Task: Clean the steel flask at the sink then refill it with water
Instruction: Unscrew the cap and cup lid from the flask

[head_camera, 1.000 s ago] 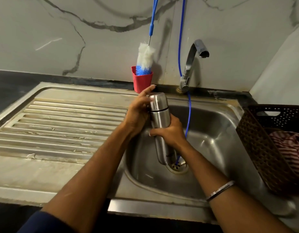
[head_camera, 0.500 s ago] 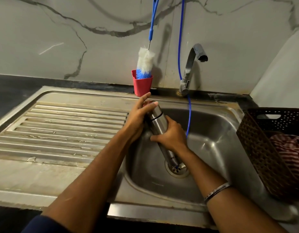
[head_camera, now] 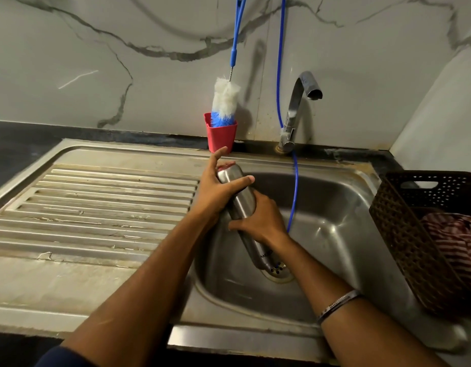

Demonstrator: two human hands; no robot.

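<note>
Since the earlier frames the steel flask [head_camera: 245,207] has tipped from nearly upright to a clear slant, its top leaning away toward the back left and its base swinging down to sit just over the drain [head_camera: 278,271] in the sink [head_camera: 335,234]. The left hand [head_camera: 215,192] has shifted from a grip on the side of the cap to one around the top end.

Head view: the left hand holds the flask's upper end, thumb wrapped across the steel and index finger sticking out straight toward the red cup [head_camera: 221,136]. The right hand [head_camera: 258,221] has its fingers curled fully round the middle of the body. The tap [head_camera: 300,107] shows no running water. A bottle brush [head_camera: 225,102] stands head-up in the red cup just behind the sink, beside a thin blue hose [head_camera: 295,181] trailing into the basin. A brown basket [head_camera: 414,234] with striped cloth sits at the right on the surface.

The step looks like unscrewing the top (a reddish part shows under the left palm, though it is too hidden to name). To do it well, the right hand should clamp the body firmly and stay put while the left twists, keeping the flask over the basin so any leftover liquid drains there
</note>
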